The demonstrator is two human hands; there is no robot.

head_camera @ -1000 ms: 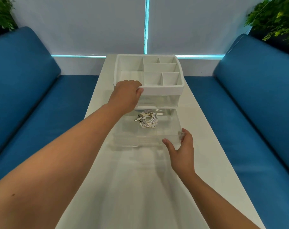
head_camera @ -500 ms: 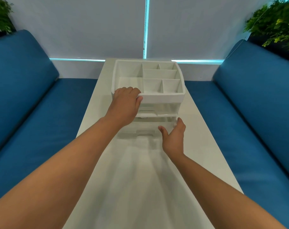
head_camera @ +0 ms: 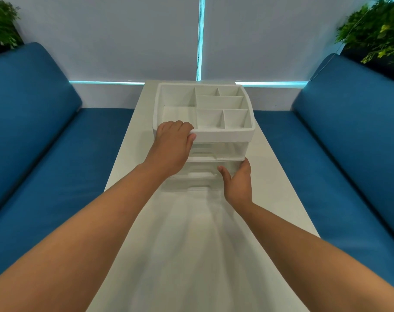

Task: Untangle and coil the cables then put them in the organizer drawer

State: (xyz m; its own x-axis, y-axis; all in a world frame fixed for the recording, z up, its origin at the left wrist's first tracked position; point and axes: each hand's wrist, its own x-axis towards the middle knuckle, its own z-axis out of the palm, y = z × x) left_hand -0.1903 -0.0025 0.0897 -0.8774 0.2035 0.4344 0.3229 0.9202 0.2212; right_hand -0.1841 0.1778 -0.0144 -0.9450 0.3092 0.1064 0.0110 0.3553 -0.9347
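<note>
A white organizer (head_camera: 225, 135) with a divided top tray and clear drawers stands on the white table (head_camera: 191, 244). Its lower clear drawer (head_camera: 200, 174) sits pushed into the body. My left hand (head_camera: 173, 143) grips the organizer's front left rim, fingers curled over the edge. My right hand (head_camera: 237, 179) presses its straight fingers against the right front of the lower drawer. The coiled white cable is hidden from view inside the drawer.
Blue sofas (head_camera: 45, 143) flank the narrow table on both sides. Green plants (head_camera: 376, 32) stand at the back corners, and a wall with a lit strip lies right behind the organizer.
My right hand has pushed the lower drawer, with the coiled cable in it, from fully pulled out to shut inside the organizer. My left hand kept its hold on the rim.
</note>
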